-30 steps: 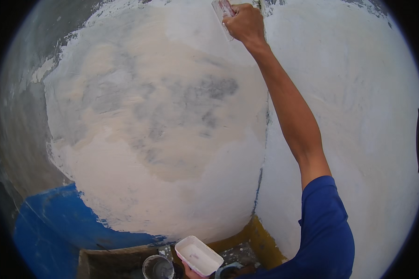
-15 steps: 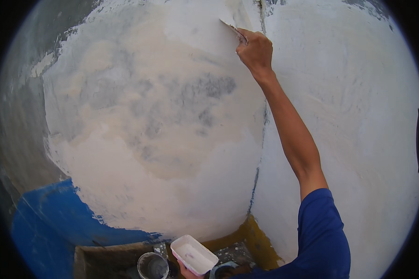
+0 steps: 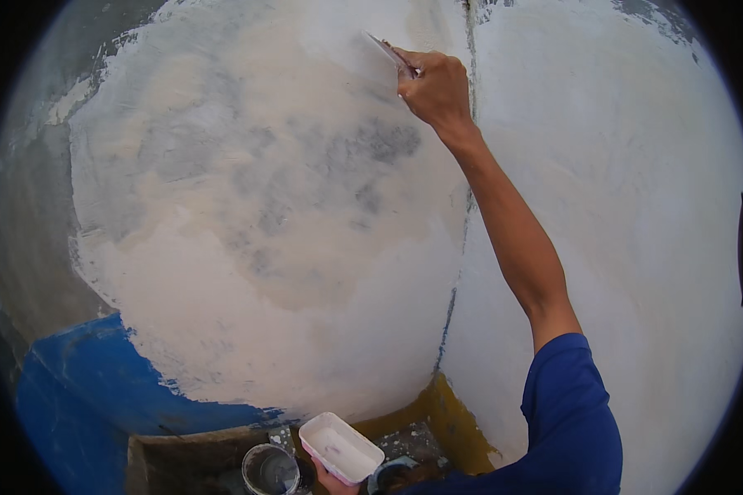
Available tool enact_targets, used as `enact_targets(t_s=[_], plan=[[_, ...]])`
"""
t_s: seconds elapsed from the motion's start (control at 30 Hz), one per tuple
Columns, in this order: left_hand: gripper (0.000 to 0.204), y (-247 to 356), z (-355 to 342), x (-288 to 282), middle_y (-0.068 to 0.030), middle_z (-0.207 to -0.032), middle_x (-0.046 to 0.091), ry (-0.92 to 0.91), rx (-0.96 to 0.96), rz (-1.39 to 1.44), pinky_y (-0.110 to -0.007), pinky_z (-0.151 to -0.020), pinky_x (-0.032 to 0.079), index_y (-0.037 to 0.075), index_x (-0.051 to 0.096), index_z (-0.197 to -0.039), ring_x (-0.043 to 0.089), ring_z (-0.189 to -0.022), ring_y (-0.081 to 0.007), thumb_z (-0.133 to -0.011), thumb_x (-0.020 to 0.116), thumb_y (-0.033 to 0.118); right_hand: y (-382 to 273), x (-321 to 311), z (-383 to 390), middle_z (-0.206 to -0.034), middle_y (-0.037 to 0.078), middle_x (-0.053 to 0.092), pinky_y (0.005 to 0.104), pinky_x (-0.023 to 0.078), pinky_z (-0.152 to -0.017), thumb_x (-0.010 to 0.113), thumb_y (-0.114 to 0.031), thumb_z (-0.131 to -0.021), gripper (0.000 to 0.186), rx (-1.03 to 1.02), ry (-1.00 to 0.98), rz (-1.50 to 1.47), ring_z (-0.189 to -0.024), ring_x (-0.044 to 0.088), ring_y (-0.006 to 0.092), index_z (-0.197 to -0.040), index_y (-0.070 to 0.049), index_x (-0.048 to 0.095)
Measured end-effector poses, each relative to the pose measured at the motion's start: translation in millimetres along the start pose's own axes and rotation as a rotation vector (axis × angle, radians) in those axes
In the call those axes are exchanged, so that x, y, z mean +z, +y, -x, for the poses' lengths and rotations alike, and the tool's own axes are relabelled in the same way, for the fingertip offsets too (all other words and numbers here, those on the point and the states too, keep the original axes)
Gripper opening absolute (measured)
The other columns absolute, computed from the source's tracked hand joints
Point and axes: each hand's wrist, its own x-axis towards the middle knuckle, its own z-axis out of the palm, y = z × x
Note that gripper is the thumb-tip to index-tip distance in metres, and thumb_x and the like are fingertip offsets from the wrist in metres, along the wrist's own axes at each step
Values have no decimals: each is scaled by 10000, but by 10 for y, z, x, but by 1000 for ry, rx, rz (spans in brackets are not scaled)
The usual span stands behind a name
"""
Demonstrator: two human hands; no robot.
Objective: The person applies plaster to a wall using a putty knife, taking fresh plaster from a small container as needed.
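Observation:
My right hand (image 3: 437, 89) is closed round a putty knife (image 3: 390, 54), high up beside the corner where two walls meet. Its thin blade lies against or very near the left wall (image 3: 305, 214), which is coated in white and cream filler with grey patches showing through. Low in view, my left hand (image 3: 332, 481) grips a shallow white plastic tub (image 3: 343, 448) with rounded corners. White filler is smeared inside it. Most of the left hand is hidden under the tub.
Left of the tub stands a round container (image 3: 271, 470) with grey residue. A trough-like basin edge (image 3: 190, 437) lies behind it, below blue-painted wall (image 3: 74, 388). The right wall (image 3: 611, 214) is whitish; yellow-brown paint (image 3: 458, 421) covers the corner's foot.
My right hand has moved left and slightly down along the wall with the putty knife. The left hand and tub stay almost in place.

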Motion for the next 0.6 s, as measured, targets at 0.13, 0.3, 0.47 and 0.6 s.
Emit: enact_targets(t_s=[0.13, 0.3, 0.47, 0.6], plan=[[697, 59, 37, 192, -94, -1438, 454, 71, -54, -14, -559, -1071, 380, 160, 331, -1474, 454, -1293, -339, -939, 416, 597, 702, -469, -756, -721, 177, 683, 332, 525, -584, 624, -72, -694, 371, 162, 21, 61, -578, 656, 230, -1052, -79, 723], [672, 96, -20, -13, -77, -1415, 483, -134, -39, 36, -549, -1054, 404, 171, 354, -1461, 484, -1267, -328, -942, 420, 592, 881, -235, -842, -832, 180, 698, 362, 539, -673, 621, -72, -691, 401, -32, -7, 163, -690, 674, 284, -1075, -125, 725], [662, 98, -2, -99, -67, -1408, 491, -86, -38, -3, -545, -1045, 415, 176, 362, -1455, 494, -1258, -321, -943, 425, 590, 590, -205, 151, -737, 135, 656, 370, 513, -652, 661, -70, -762, 259, 48, -15, 90, -706, 634, 277, -995, -136, 753], [647, 162, 183, 186, -54, -1405, 494, 8, -38, -43, -541, -1033, 428, 185, 372, -1447, 502, -1251, -308, -942, 434, 585, 447, -312, 43, -734, 118, 666, 381, 509, -615, 652, -64, -738, 270, 196, 93, 2, -721, 628, 284, -974, -143, 756]])
